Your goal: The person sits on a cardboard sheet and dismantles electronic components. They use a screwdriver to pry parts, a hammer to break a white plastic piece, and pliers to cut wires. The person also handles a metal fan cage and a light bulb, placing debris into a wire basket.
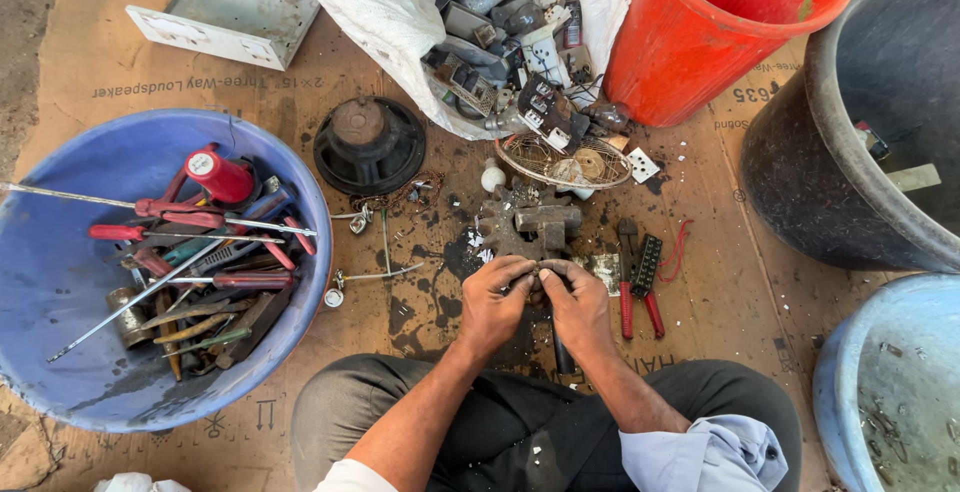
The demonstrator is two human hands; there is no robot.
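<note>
in the head view, the person sits cross-legged on a sheet of cardboard (700, 282) spread on the floor, both hands brought together just in front of the knees. the left hand (492, 304) and the right hand (580, 304) meet fingertip to fingertip, pinched shut on a small dark part (538, 274) between them; it is too small and too covered by the fingers to tell what it is. a dark handle or rod (563, 357) shows below the right hand, running down toward the lap.

just beyond the hands lies a hammer (545, 222) on a dark metal block, with oily stains around it. to the right of the hands, red-handled pliers (627, 282) lie beside a second red-handled tool (648, 282) with a black toothed head. a round wire grille (562, 160) sits further out, next to a small white bulb (492, 177).

to the left stands a blue tub (60, 292) holding screwdrivers, pliers, long metal rods and a red can (222, 177). a black speaker cone (369, 144) rests between the tub and a white sack (390, 22) spilling scrap electrical parts. a grey metal bracket (232, 7) lies at the top left. an orange bucket (700, 42) stands at the top, a black tub (800, 152) at the right, and a pale blue tub (850, 392) at the lower right.
</note>
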